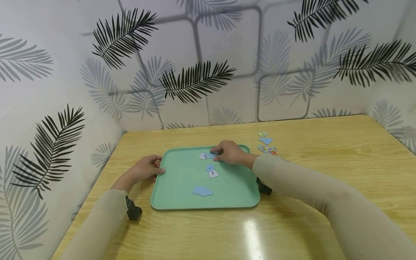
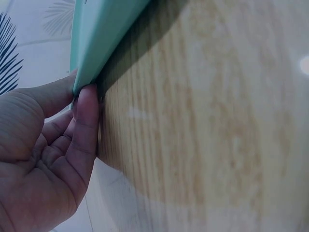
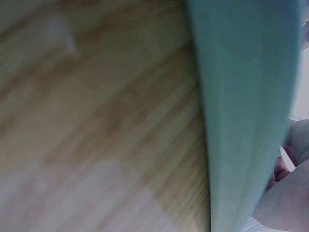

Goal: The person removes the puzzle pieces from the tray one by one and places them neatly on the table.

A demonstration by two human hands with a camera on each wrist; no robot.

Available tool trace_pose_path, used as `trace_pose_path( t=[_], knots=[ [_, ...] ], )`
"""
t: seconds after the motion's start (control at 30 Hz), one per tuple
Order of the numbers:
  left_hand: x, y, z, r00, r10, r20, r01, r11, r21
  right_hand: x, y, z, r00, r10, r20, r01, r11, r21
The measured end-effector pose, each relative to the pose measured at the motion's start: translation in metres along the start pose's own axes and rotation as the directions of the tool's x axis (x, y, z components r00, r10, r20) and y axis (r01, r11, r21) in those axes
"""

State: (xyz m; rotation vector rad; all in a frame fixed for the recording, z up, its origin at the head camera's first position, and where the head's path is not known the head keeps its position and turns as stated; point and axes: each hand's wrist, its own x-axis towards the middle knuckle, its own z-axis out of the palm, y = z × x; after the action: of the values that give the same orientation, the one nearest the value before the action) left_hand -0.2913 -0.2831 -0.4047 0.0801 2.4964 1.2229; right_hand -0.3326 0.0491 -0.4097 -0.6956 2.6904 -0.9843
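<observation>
A mint-green tray (image 1: 175,180) lies on the wooden table. My left hand (image 1: 147,169) grips its left edge, thumb on top and fingers underneath; the left wrist view shows the rim (image 2: 89,67) pinched there. Over the tray's far side, my right hand (image 1: 229,152) pinches the right end of a flat light-blue piece with a white end (image 1: 206,156). Nearer the tray's middle lies a blue-and-white piece with a dark mark (image 1: 212,172). A wavy plain blue piece (image 1: 203,191) rests toward the front. The tray's side hides most of my right fingers in the right wrist view.
Beyond the tray's far right corner, a small yellow-green piece (image 1: 262,134), a blue triangular piece (image 1: 266,141) and a multicoloured piece (image 1: 268,149) lie on the table (image 1: 325,151). A leaf-patterned wall (image 1: 234,104) stands along the table's back edge, another on the left.
</observation>
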Motion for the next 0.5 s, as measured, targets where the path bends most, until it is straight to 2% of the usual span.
trace_pose_path(
  t=[0.5],
  knots=[
    [0.0006, 0.0035, 0.0014, 1.000, -0.020, -0.002, 0.020, 1.000, 0.011, -0.0015, 0.0020, -0.0030, 1.000, 0.018, -0.017, -0.018, 1.000, 0.007]
  ],
)
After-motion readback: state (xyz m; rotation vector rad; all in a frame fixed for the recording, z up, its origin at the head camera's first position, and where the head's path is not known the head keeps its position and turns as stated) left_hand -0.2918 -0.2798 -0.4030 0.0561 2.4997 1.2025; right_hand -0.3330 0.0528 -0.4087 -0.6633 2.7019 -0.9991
